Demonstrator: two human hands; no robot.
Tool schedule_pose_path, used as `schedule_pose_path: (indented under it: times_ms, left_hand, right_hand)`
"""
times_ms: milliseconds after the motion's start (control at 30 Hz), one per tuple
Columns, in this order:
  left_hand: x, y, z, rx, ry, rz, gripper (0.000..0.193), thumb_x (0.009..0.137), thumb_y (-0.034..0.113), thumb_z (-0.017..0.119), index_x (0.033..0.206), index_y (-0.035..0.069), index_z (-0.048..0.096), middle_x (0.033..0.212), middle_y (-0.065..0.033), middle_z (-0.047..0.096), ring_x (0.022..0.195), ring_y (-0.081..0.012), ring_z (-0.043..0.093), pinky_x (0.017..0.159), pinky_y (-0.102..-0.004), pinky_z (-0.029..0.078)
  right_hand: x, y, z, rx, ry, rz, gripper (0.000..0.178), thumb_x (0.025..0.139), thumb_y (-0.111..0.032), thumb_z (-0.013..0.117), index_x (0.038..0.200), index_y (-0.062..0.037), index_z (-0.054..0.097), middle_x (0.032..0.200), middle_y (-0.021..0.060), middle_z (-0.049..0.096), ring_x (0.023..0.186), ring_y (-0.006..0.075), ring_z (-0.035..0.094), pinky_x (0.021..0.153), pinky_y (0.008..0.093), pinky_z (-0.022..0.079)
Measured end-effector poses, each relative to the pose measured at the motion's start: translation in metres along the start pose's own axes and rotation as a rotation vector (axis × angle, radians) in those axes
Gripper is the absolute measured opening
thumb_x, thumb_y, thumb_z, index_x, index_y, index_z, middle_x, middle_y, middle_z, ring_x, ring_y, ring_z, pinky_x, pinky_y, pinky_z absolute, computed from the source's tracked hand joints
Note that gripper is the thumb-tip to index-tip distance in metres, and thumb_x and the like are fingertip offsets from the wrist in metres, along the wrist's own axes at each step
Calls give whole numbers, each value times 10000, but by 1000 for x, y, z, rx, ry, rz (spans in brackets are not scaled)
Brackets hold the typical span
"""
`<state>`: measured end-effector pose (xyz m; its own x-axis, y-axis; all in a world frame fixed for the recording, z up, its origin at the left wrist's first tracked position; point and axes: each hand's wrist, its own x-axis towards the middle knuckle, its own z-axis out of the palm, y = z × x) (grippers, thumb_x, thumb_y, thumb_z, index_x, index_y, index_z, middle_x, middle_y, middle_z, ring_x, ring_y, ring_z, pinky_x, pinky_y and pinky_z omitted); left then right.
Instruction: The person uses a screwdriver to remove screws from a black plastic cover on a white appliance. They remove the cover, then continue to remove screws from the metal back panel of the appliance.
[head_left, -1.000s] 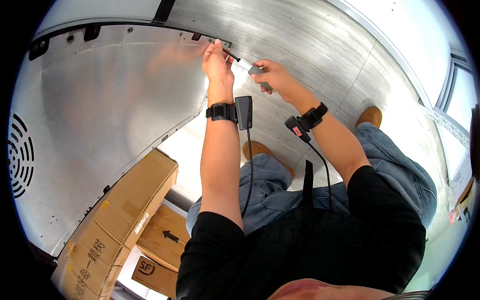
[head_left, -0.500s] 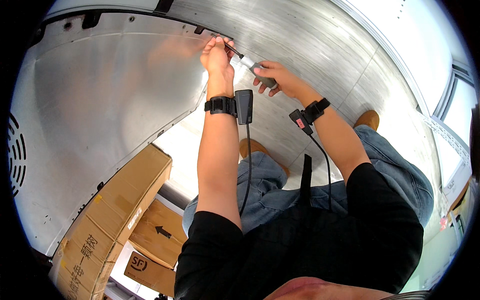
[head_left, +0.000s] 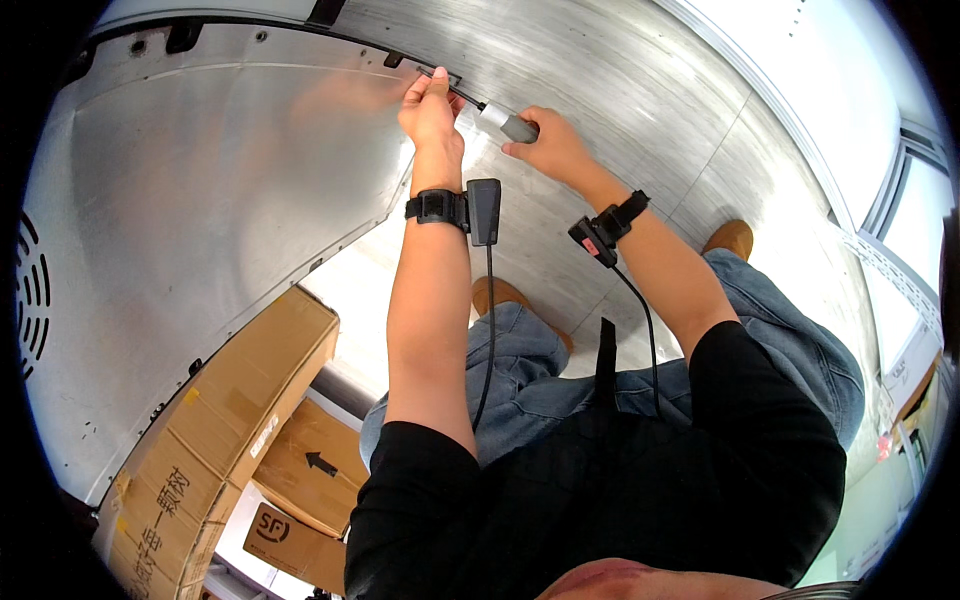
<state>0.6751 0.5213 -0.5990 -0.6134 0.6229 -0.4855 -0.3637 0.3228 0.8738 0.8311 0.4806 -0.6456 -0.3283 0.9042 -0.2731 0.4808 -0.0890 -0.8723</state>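
A screwdriver (head_left: 495, 114) with a thick grey and silver handle and a long dark shaft points up and left, toward the far corner of a large bare metal panel (head_left: 230, 190). My right hand (head_left: 556, 150) is closed round the rear of its handle. At that corner, the thumb and fingers of my left hand (head_left: 430, 112) pinch the shaft near its tip. Those fingers hide the tip, so I cannot see what it touches. A black strap with a small box and cable sits on each of my wrists.
Cardboard boxes (head_left: 225, 400) stand below the panel at the left. Black clips and holes line the panel's edge, and vent slots (head_left: 33, 300) show at far left. Grey wood-look floor (head_left: 600, 60) lies beyond my hands; a white cabinet or wall base (head_left: 820, 90) runs along the right.
My right hand has moved slightly up, and its fingers have closed further round the handle's end. The left hand keeps its place at the panel's corner.
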Motion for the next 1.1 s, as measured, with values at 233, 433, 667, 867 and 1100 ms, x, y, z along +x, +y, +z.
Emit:
schedule_pose_path:
  times_ms: [233,433,667,867,1100]
  left_hand:
    - [4,2,-4,-39,-57,13,86,877,76,594,928,24,549,767,-54,606,618,-141,577,530,-268,474]
    - [3,5,-8,-118,-127,-69,138,936,149,487,955,32,559,851,-75,609,722,-187,583,649,-314,494]
    - [9,12,-14,-338,-227,-228,271,961,231,385,956,27,564,844,-71,598,775,-229,563,744,-373,484]
    - [7,16,-10,-392,-210,-288,251,946,207,381,919,36,564,802,-72,570,766,-232,541,748,-388,464]
    - [8,21,-11,-443,-198,-371,237,916,205,393,897,37,558,804,-80,559,737,-236,514,733,-383,435]
  right_hand:
    - [-7,-8,-19,747,-378,348,430,825,-315,644,1149,-59,522,908,77,629,627,141,612,468,260,440]
    - [-9,-9,-22,751,-382,355,375,882,-299,555,1173,-67,513,894,45,612,691,116,598,518,249,454]
    - [-12,-9,-15,595,-253,238,450,826,-268,654,1178,-31,506,959,81,580,757,127,577,546,257,487]
    - [-14,-11,-16,491,-227,198,439,799,-267,693,1120,-11,537,977,98,581,775,137,589,547,259,496]
    - [-14,-14,-20,792,-322,361,308,909,-279,517,1123,-58,533,917,57,614,739,123,612,541,258,489]
